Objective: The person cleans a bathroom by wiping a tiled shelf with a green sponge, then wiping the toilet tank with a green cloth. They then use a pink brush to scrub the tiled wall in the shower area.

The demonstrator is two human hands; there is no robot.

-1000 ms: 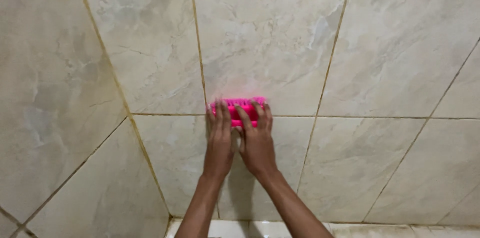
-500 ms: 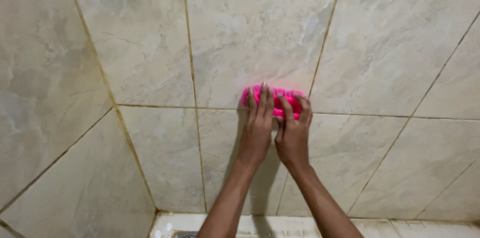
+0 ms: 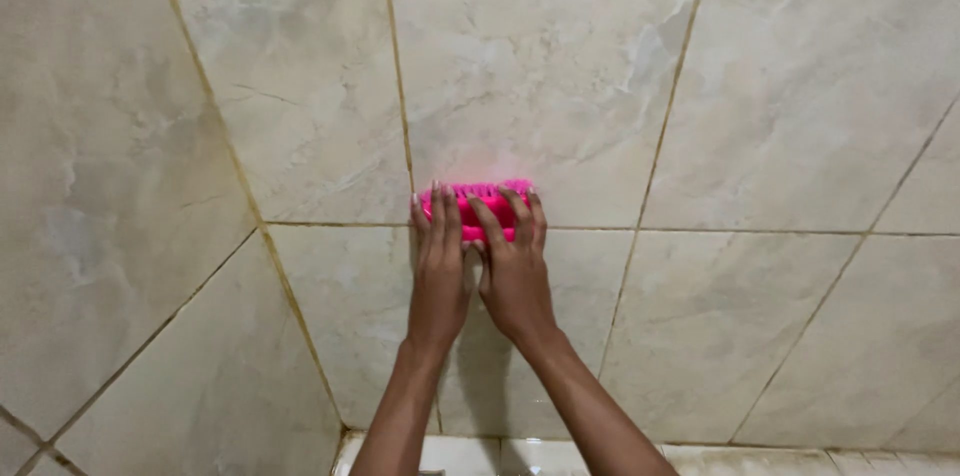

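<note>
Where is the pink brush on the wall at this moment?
In the head view, the pink brush lies just left of centre, on the horizontal grout line, pressed to the tiled wall under the left hand and right hand.

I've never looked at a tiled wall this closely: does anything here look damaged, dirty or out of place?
The grout lines between the pale marbled tiles look yellow-brown rather than clean, most clearly beside the corner at the left. No tile looks cracked or loose. Both hands, left hand and right hand, press a pink brush flat on a horizontal joint.

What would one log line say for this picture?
left hand: on pink brush | right hand: on brush | brush: pressed on tiled wall grout line
</note>
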